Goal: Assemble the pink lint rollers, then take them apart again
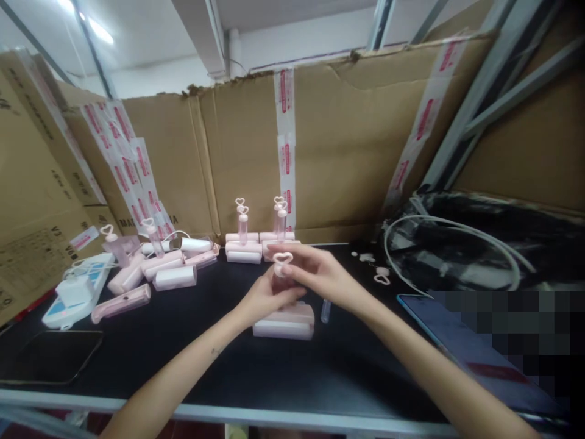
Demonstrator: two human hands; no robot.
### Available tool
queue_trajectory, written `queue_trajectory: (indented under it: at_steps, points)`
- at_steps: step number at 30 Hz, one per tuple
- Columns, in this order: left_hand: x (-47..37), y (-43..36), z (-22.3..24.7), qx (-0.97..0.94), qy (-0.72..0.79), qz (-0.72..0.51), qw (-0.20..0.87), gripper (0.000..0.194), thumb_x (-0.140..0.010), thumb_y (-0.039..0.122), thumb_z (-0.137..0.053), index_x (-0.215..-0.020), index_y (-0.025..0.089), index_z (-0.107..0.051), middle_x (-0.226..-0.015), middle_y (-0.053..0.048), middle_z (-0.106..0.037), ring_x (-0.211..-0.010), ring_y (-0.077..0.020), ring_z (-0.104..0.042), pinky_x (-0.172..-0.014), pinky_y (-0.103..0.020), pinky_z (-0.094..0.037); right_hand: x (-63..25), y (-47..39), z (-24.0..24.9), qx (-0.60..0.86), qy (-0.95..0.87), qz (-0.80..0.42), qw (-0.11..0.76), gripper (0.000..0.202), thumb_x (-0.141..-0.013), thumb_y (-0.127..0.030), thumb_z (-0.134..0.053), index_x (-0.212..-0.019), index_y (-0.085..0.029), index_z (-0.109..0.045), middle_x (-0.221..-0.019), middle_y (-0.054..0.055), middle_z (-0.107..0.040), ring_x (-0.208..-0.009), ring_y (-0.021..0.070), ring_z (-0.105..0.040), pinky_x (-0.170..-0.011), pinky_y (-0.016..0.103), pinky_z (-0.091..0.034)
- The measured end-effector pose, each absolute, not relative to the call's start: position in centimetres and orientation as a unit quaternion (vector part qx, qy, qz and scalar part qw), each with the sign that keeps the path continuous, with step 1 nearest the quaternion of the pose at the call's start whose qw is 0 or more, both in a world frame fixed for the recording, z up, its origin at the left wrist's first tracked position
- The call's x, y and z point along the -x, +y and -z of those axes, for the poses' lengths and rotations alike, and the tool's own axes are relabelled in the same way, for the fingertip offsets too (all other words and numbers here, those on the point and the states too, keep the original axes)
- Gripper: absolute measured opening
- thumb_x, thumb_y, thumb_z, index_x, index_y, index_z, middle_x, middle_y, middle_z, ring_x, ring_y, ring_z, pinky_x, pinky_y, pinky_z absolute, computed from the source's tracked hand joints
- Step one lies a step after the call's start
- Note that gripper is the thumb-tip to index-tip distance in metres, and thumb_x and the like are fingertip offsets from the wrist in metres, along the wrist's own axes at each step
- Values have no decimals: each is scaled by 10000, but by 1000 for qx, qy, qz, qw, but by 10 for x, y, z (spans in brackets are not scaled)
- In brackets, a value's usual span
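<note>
My left hand (261, 300) is closed round a small pink tube with a heart-shaped top (283, 259), upright above a pink and white device (284, 322) on the black table. From the right, my right hand (320, 274) pinches the same tube just below the heart, its fingers reaching behind. The tube's lower part is hidden by my fingers. Just right of the device lies a small clear tube (325, 311). Behind my hands, more pink devices (244, 252) stand in pairs with heart-topped tubes (243, 227) upright on them.
Several pink and white devices (175, 277) lie at the left, near a white power strip (77, 292) and a dark phone (50, 355). At the right are a heart-shaped piece (382, 279), a coiled white cable (388, 250) and a blue-edged tablet (457, 341). Cardboard (242, 146) walls the back.
</note>
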State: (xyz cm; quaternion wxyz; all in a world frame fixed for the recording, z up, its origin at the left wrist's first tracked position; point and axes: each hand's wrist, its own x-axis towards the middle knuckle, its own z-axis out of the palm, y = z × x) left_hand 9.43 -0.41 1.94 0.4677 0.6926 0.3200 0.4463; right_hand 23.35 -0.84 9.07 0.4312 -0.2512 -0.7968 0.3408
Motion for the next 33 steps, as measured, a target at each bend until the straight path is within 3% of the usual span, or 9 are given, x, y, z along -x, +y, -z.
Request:
queue_trajectory:
  at_steps: [3,6,9,13,17,19,24,29,33]
  points:
    - [-85,-10,-26,-721,308,-456,421,672,-664,448,-718,-1190,175,-401,-1045,-86,-562,-898,-214,-592,-760,-351,-499,-240,-8,-75,223,-798,-341,445,504,-827,-406,-571,-1294,-256,-453,-1372,88,-463,-1216,234,-480,-998,395,-409]
    - [-61,-19,-29,-790,378,-335,349,1058,-436,485,-826,-1307,179,-310,-1336,-179,-358,-1250,-393,-349,-977,-519,-366,-250,-7,-52,285,-823,-291,397,815,-726,-433,-681,-1403,-252,-265,-1446,112,-345,-1268,261,-413,-1043,436,-347]
    - [-36,-25,-26,-812,424,-215,340,1193,-372,506,-835,-1350,187,-231,-1374,-199,-295,-1273,-425,-309,-993,-560,-330,-258,-12,-29,360,-856,-266,259,903,-602,-471,-754,-1369,-215,-354,-1376,126,-444,-1210,310,-469,-1003,452,-380]
    - [-27,-23,-18,-802,391,-243,380,1012,-545,452,-788,-1323,232,-180,-1241,-133,-423,-1100,-274,-517,-933,-457,-427,-266,-19,-21,391,-862,-270,176,547,-685,-431,-686,-1162,-183,-584,-1131,90,-640,-993,268,-613,-874,362,-471]
    - [-34,-15,-5,-764,409,-376,328,899,-647,434,-733,-1307,218,-161,-1252,-154,-398,-1159,-266,-460,-958,-463,-395,-297,4,-37,407,-862,-228,196,569,-703,-463,-646,-1162,-134,-575,-1108,117,-635,-968,262,-607,-852,350,-475]
    - [-36,-14,4,-744,437,-401,307,755,-751,458,-627,-1294,202,-169,-1231,-152,-412,-1062,-230,-520,-907,-438,-431,-326,33,-49,421,-865,-174,211,636,-685,-513,-633,-1167,-105,-561,-1111,143,-614,-1009,280,-578,-892,371,-454]
    - [-40,-22,18,-785,497,-293,224,590,-805,527,-512,-1251,183,-334,-1040,-76,-508,-898,-211,-567,-837,-405,-450,-390,118,-73,525,-833,-55,167,619,-644,-496,-614,-1128,-110,-585,-1077,175,-613,-1001,332,-567,-900,429,-442]
    - [-35,-27,-6,-850,473,-221,70,524,-846,471,-475,-1259,171,-359,-1000,-74,-546,-901,-230,-561,-826,-411,-440,-392,171,-63,527,-836,-81,128,501,-536,-322,-663,-1015,-177,-648,-1001,127,-674,-932,315,-621,-837,383,-499]
    - [-12,-23,-35,-884,432,-173,-38,404,-872,379,-452,-1212,163,-411,-1008,-78,-573,-925,-226,-555,-840,-382,-432,-374,201,-36,507,-846,-91,135,549,-510,-264,-647,-1044,-138,-627,-1034,167,-664,-962,346,-616,-868,422,-489]
